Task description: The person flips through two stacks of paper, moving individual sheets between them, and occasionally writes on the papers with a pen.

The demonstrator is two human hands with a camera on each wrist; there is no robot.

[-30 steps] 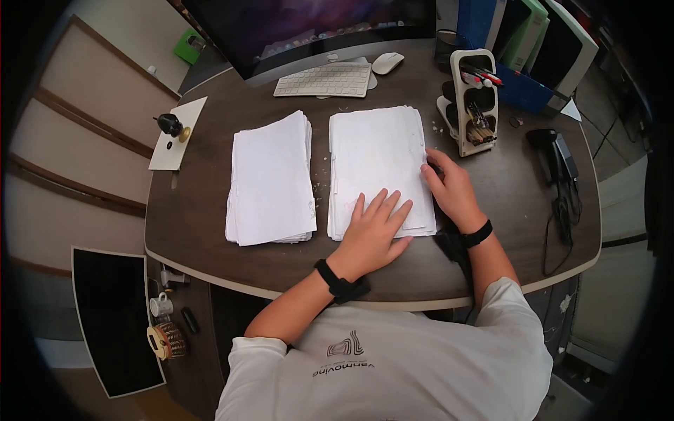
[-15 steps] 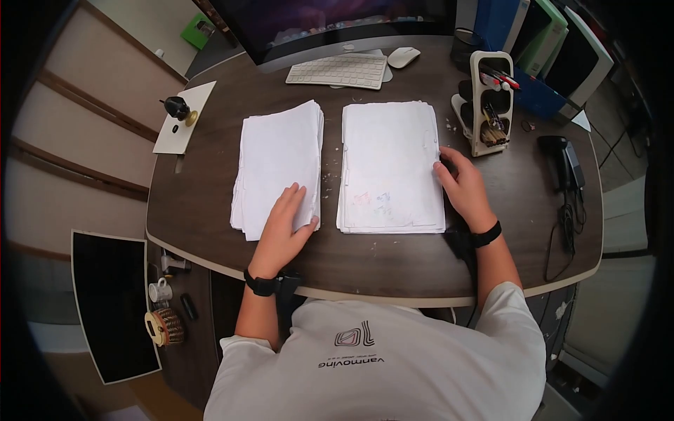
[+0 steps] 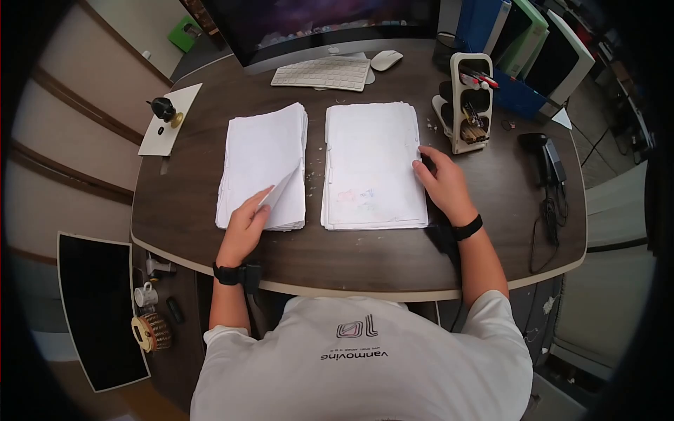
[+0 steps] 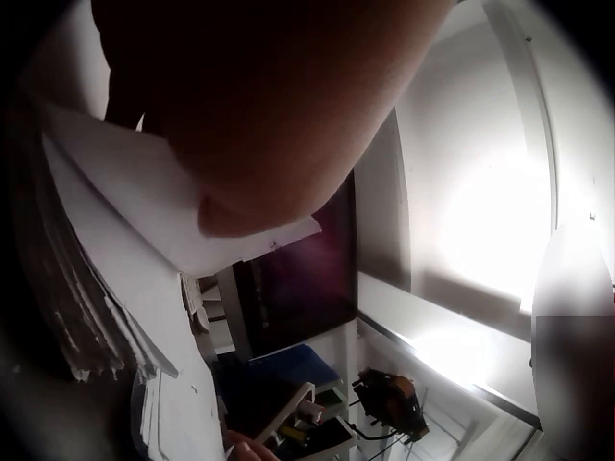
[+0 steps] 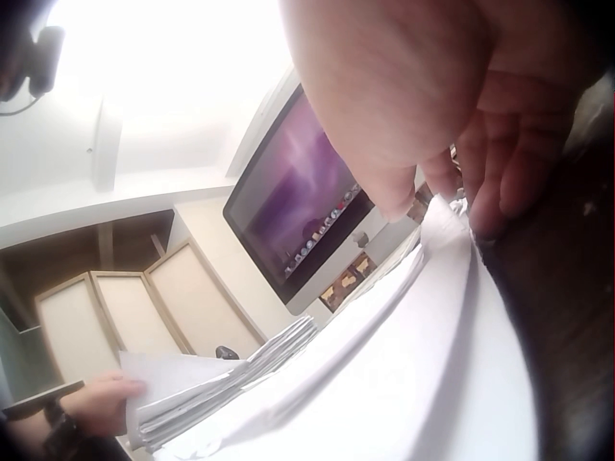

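Observation:
Two stacks of white paper lie side by side on the desk. At the left stack (image 3: 256,151), my left hand (image 3: 243,226) pinches the lifted near corner of the top sheet (image 3: 283,191) between thumb and fingers; the left wrist view shows this sheet (image 4: 144,192) bent up over the layered pages. My right hand (image 3: 447,188) rests at the right edge of the right stack (image 3: 372,151), fingers bent around that edge. Faint pink and blue marks show near that stack's bottom. In the right wrist view the right hand (image 5: 452,106) touches the paper edge (image 5: 447,226).
Behind the stacks are a keyboard (image 3: 321,74), a mouse (image 3: 386,60) and a monitor (image 3: 330,28). A pen holder (image 3: 472,105) stands right of the right stack. Farther right lies a black corded device (image 3: 546,158). A white board (image 3: 172,119) carries a small black object at the left.
My left hand has moved left from the right stack to the left one and now lifts its top sheet's corner. My right hand stays at the right stack's edge.

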